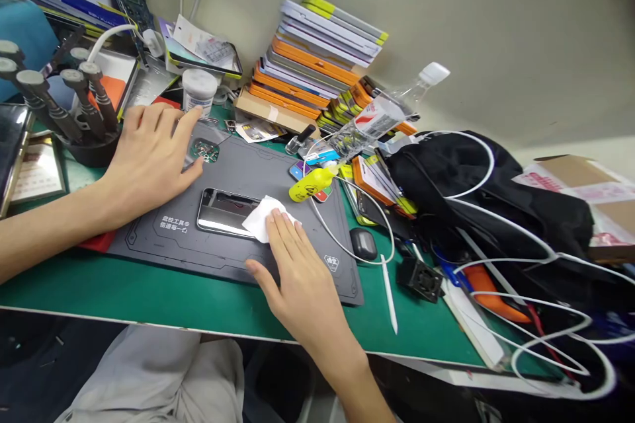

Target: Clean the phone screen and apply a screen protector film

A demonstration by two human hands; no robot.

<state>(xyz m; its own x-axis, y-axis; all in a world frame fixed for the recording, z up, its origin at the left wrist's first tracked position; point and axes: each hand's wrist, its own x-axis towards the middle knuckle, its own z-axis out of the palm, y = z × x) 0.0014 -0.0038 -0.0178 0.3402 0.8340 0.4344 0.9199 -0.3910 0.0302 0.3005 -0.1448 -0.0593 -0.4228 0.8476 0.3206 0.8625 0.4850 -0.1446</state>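
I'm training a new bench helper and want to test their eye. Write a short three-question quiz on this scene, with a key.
1. Multiple choice: which thing do the fingers of the right hand touch?
a) white pen
b) white wipe
c) black case

2. True or false: the phone lies on the gray mat.

3. Fill in: the white jar stands nearer the ____ hand.

Key:
1. b
2. True
3. left; the spread left hand is close to the jar, while the right hand is farther away.
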